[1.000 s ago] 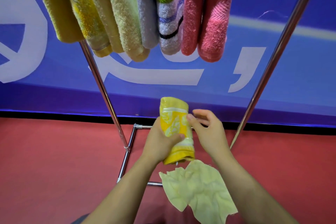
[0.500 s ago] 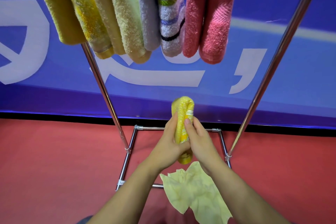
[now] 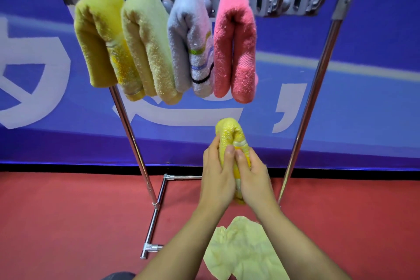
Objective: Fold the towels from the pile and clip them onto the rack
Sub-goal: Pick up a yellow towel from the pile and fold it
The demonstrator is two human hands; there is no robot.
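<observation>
Folded bright yellow terry towel [image 3: 229,134] stands upright at lower centre of the frame, grasped by left hand [image 3: 217,179] and right hand [image 3: 254,177] below the metal rack [image 3: 318,70].

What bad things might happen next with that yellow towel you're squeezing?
The folded yellow patterned towel is only pinched between the left hand and right hand, so its fold may spring open on the way up. The free grey clips sit high on the metal rack, beside the pink fluffy towel, which might get bumped.
</observation>
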